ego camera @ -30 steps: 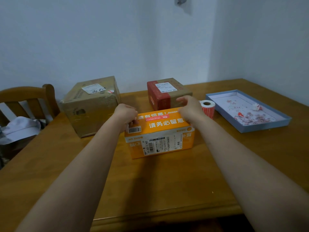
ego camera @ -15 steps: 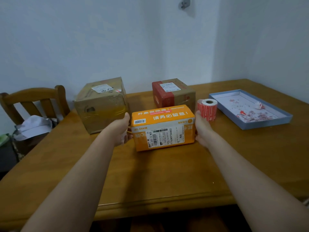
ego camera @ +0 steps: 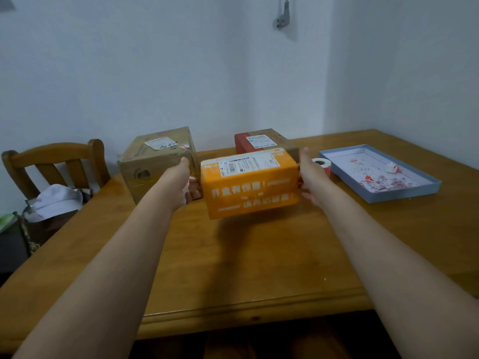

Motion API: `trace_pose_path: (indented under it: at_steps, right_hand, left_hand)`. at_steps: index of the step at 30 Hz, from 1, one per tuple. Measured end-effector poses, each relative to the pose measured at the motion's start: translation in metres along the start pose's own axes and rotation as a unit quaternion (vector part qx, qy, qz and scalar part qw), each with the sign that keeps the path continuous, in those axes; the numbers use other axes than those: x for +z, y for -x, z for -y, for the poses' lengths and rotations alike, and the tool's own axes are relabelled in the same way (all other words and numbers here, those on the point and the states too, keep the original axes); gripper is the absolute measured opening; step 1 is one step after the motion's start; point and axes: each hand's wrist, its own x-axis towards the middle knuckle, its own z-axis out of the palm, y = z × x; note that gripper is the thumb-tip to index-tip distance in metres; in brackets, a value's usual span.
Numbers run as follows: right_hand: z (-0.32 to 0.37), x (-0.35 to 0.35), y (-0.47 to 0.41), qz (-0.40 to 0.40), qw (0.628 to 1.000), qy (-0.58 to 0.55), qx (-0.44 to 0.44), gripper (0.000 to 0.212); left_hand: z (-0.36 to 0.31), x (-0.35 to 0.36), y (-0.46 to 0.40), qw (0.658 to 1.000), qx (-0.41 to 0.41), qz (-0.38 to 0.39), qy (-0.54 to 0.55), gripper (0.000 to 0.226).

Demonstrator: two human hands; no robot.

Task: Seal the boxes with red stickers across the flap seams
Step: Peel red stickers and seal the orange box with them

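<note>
3 boxes | orange box (ego camera: pixel 250 183) lifted, left hand (ego camera: pixel 181 183) and right hand (ego camera: pixel 311 178) gripping its ends (blurry) | behind it: 2 boxes, 1 sticker roll (ego camera: pixel 322 165)

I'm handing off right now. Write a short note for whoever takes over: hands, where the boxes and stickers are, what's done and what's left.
Left hand and right hand grip the two ends of the orange box, held clear of the table and tipped, printed face toward the camera.
Large brown box stands back left; the red-and-brown box is behind the orange one.
Sticker roll stands upright right of the orange box, beside the blue tray of scraps.
Done: cannot confirm any seam sealed from this view.
Left: set the orange box down with an unsealed seam up, sticker it, then check the other two boxes.
</note>
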Motion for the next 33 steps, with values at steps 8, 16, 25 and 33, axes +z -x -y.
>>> trace_pose_path:
  at_steps: [8, 16, 25, 33]
  right_hand:
    - [-0.003, 0.01, 0.001, 0.021, 0.996, 0.072, -0.052, 0.032]
    - [0.001, 0.012, -0.003, -0.065, 0.981, 0.126, -0.134, 0.037]
    - [0.035, 0.011, 0.019, 0.123, 0.963, 0.033, -0.238, 0.013]
    - [0.026, -0.016, -0.005, 0.081, 0.973, -0.034, -0.213, 0.019]
  left_hand:
    - [0.008, 0.005, 0.001, 0.998, -0.032, 0.007, -0.053, 0.047]
    - [-0.007, 0.021, -0.012, 0.983, 0.123, -0.138, -0.006, 0.035]
    - [-0.036, 0.097, 0.02, 0.966, 0.122, 0.087, 0.212, 0.026]
    - [-0.032, 0.162, 0.023, 0.947, 0.062, 0.194, 0.249, 0.021]
